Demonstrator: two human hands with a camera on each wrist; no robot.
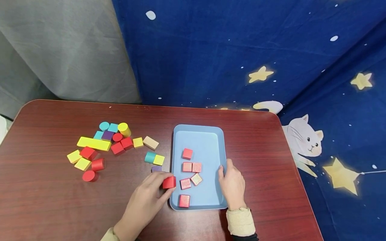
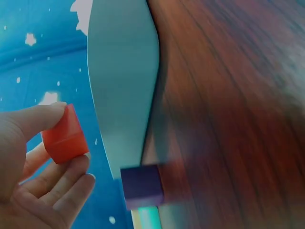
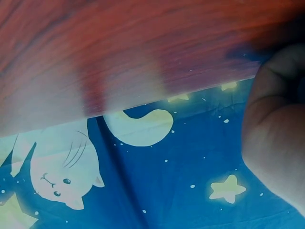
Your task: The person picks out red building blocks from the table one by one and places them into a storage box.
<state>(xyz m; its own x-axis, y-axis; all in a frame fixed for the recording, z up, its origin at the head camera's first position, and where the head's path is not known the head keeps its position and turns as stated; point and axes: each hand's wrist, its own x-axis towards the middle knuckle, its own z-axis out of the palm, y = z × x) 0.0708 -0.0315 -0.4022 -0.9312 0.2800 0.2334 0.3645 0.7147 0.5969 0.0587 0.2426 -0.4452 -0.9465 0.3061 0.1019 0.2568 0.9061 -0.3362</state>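
A: What lies around the work?
B: A blue tray (image 1: 208,140) on the dark red surface (image 1: 259,140), with five red blocks (image 1: 187,154) and a pale wooden cube (image 1: 196,179) inside, mostly in its left half. Well to the left spreads a mixed cluster of shapes, a long yellow bar (image 1: 94,144) among them.

A: Anything crowding the left hand (image 1: 147,197)?
B: A purple block (image 1: 156,168), partly hidden by it, just outside the tray. Beyond that sit a teal cylinder (image 1: 149,157) and a yellow block (image 1: 159,160).

A: And the held red block (image 1: 169,182)?
B: Raised off the surface, overlapping the tray's left rim in the head view. It looks nearly cubic — I can't make out a long axis. The tray's own length runs away from the person, towards the starry curtain (image 1: 211,50).

A: How are the hands set?
B: The left reaches in from the lower left, pinching the block between thumb and fingertips, the other fingers loosely bent. The right hand (image 1: 233,184) grips the tray's right wall — thumb at the rim, index finger outside.
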